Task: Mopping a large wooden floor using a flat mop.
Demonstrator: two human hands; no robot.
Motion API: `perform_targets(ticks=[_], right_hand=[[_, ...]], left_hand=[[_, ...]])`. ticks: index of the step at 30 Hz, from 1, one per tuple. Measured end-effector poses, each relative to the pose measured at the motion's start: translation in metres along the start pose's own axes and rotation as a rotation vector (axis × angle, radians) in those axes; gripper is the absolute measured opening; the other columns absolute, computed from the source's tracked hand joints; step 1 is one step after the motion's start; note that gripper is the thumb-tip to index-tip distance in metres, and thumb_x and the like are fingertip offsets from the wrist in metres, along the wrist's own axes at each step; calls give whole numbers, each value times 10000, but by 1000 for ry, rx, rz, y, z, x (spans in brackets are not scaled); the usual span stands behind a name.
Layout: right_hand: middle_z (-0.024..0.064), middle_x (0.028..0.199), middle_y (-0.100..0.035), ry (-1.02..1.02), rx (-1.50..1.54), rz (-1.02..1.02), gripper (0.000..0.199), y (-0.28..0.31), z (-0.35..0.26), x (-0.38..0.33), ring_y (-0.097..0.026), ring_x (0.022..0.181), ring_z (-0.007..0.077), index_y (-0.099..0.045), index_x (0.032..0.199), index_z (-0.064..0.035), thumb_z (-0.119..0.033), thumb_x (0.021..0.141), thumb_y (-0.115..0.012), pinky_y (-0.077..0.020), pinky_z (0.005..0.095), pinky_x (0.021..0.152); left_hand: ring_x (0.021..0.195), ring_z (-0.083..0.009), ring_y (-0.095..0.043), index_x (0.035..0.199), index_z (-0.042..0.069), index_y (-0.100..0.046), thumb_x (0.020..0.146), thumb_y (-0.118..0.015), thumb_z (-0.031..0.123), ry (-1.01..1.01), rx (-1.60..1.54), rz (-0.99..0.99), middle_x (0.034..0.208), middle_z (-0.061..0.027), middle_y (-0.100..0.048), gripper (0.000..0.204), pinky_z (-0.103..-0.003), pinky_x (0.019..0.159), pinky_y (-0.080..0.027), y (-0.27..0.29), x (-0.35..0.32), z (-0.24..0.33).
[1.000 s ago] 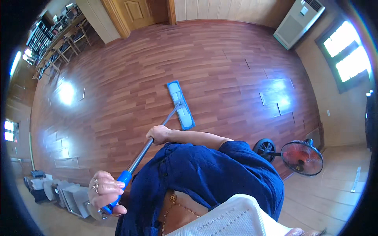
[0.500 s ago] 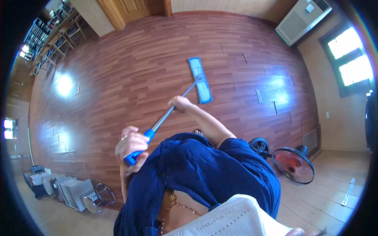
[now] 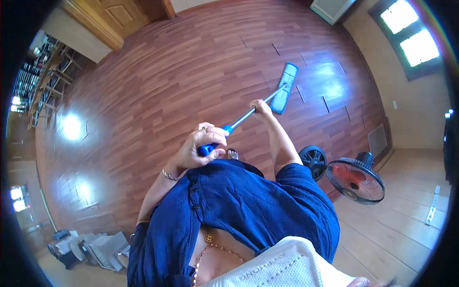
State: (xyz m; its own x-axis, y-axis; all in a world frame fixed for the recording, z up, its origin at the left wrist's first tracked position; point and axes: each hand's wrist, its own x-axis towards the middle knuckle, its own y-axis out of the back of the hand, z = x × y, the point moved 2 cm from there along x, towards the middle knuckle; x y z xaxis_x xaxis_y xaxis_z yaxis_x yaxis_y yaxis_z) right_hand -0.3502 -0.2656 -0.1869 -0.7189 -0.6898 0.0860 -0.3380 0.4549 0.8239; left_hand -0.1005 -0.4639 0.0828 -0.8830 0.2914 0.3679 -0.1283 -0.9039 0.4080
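One flat mop (image 3: 288,78) with a blue-edged pad sits right of centre in the upper half of the frame, its pad on the wood-look plank floor (image 3: 191,81). Its metal pole (image 3: 245,117) slants down-left. The right hand (image 3: 260,107) is closed around the pole near the pad; the left hand (image 3: 204,139) is wrapped around the blue handle (image 3: 206,150) near the middle of the frame. Just right of the pad run dark seams (image 3: 300,93); whether they are raised edges or gaps cannot be told, but a lifted edge could snag the pad and jerk the pole. Window glare there could hide such an edge. A wide sweep toward the lower right could knock the pedestal fan (image 3: 356,181), and a pull straight back could bump the foot (image 3: 233,154) below the handle.
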Motion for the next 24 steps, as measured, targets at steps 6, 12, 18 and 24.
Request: perform_targets(ticks=[6, 12, 18, 24], right_hand=[[90, 784, -614, -150, 2, 339, 87, 28, 31, -79, -581, 893, 325, -552, 659, -90, -94, 630, -633, -494, 427, 738], [115, 720, -603, -227, 15, 425, 249, 41, -13, -136, -570, 790, 347, -524, 620, -78, -187, 726, -721, -456, 416, 744], [127, 679, -602, -239, 63, 356, 300, 36, -60, -148, -575, 746, 367, -503, 596, -76, -217, 722, -736, -444, 440, 731], [107, 644, -550, -154, 132, 353, 316, 37, -93, -120, -539, 693, 341, -469, 605, -72, -156, 713, -753, -414, 412, 649]], left_hand=[[1049, -240, -612, 830, 80, -653, 741, -757, 69, 14, -239, -147, 914, -37, -660, 137, -412, 945, -410, -25, 36, -2], [1034, -247, -591, 784, 82, -634, 726, -768, 53, 37, -339, -314, 889, -44, -645, 148, -414, 941, -419, -24, 35, 23], [964, -249, -610, 763, 71, -618, 705, -789, 61, -11, -329, -318, 852, -63, -634, 181, -408, 883, -450, 0, 26, 60], [951, -250, -617, 756, 76, -610, 701, -786, 43, -28, -230, -209, 868, -55, -639, 188, -406, 862, -447, 17, 9, 81]])
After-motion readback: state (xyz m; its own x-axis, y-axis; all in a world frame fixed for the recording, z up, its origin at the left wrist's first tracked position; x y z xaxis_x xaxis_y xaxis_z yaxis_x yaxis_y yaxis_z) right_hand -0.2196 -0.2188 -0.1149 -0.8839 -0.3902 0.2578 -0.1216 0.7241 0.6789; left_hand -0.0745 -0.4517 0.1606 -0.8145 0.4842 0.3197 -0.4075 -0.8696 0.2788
